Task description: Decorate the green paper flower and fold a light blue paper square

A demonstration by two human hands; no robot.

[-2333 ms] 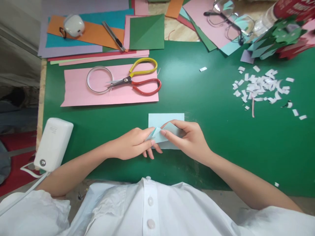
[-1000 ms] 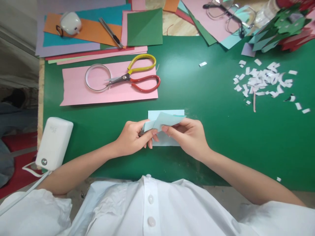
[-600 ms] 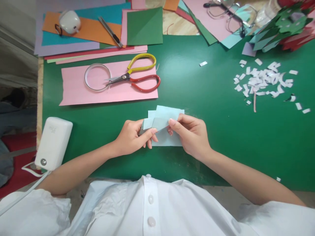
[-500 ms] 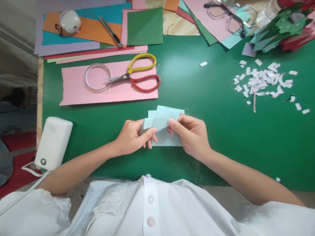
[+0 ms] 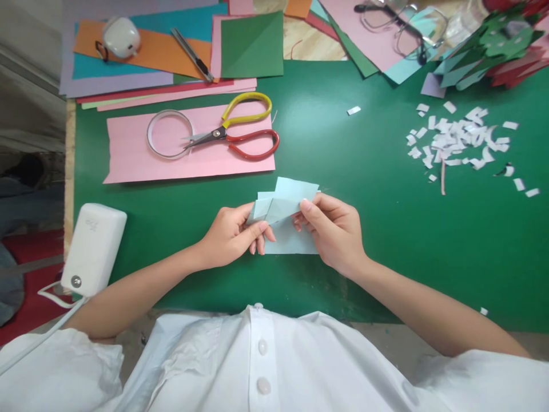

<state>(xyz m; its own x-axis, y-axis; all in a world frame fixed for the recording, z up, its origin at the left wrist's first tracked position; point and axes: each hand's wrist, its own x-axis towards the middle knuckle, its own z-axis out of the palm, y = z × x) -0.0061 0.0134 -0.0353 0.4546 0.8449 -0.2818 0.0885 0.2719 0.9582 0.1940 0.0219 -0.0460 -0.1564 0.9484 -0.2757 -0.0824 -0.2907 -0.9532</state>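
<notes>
We log two hands, both at work on one piece.

Left hand (image 5: 234,232): closed to a pinch, thumb on top, fingers curled beneath, gripping the left end of the folded paper (image 5: 281,203).

Right hand (image 5: 332,229): also closed to a pinch, thumb and forefinger on the right part of the same folded paper, the other fingers loosely bent behind.

The folded paper is pale blue and sits between the two hands, over a flat sheet (image 5: 291,243) of the same colour that lies on the green surface (image 5: 386,229) under the fingertips. We cannot tell whether the two touch.

Count, by place from the hands:
- One pink sheet (image 5: 137,163), beyond the left hand, well apart.
- On it, one pair of scissors (image 5: 240,134) with one yellow and one red handle, blades shut, tips reaching into one tape ring (image 5: 169,133).
- One white box (image 5: 93,249) with a cord, left of the left forearm.
- One heap of white scraps (image 5: 458,143), beyond and right of the right hand. The bits are too many to count.
- One craft knife (image 5: 192,54) and one green square (image 5: 253,46) on the coloured sheets far beyond the left hand.
- One pair of glasses (image 5: 398,28), far beyond the right hand.
</notes>
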